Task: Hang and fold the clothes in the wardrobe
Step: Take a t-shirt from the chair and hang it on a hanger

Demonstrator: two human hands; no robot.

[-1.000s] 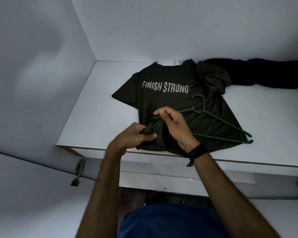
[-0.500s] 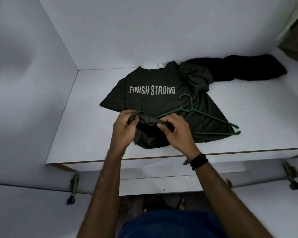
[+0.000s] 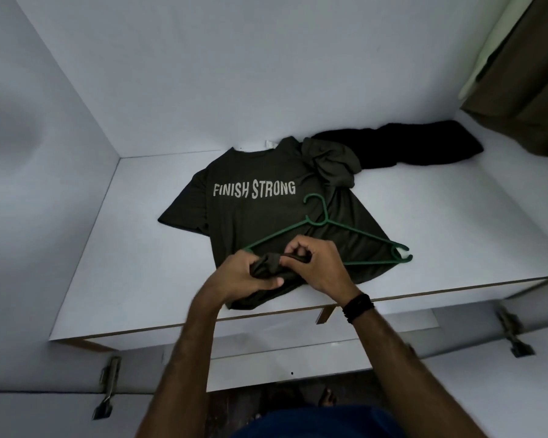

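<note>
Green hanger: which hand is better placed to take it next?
Right, probably. The right hand sits directly over the green hanger lying on the T-shirt, nearest its lower bar. The left hand grips the bunched hem, farther from it.

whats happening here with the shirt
A person stands at a wardrobe shelf with a dark T-shirt spread on it. The left hand and right hand both grip the bunched hem. A green hanger lies on the shirt, not yet inside it. A black garment lies behind.
</note>
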